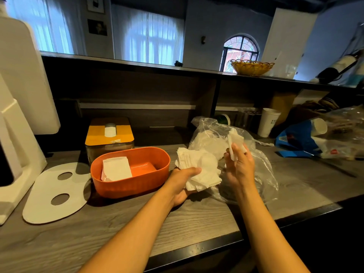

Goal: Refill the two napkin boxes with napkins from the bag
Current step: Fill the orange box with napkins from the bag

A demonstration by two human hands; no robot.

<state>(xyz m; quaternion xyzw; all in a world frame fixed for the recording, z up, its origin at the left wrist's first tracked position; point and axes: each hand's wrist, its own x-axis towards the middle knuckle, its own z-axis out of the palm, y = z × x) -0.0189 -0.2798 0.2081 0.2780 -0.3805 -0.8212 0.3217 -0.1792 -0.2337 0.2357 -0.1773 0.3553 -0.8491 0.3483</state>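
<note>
An open orange napkin box (pixel 155 181) stands on the counter with a few white napkins (pixel 116 168) at its left end. Behind it sits a second napkin box with a yellow lid (pixel 109 133) and a napkin showing in its slot. My left hand (pixel 182 183) holds a stack of white napkins (pixel 199 171) just right of the orange box. My right hand (pixel 239 165) pinches more napkins (pixel 235 141) above the clear plastic bag (pixel 262 170), which holds further napkins.
A white lid with two holes (pixel 47 201) lies left of the orange box. A large white appliance (pixel 17 107) stands at far left. White paper cups (pixel 268 123), a blue bag (pixel 295 139) and clutter fill the right. A wicker basket (pixel 252 67) sits on the upper shelf.
</note>
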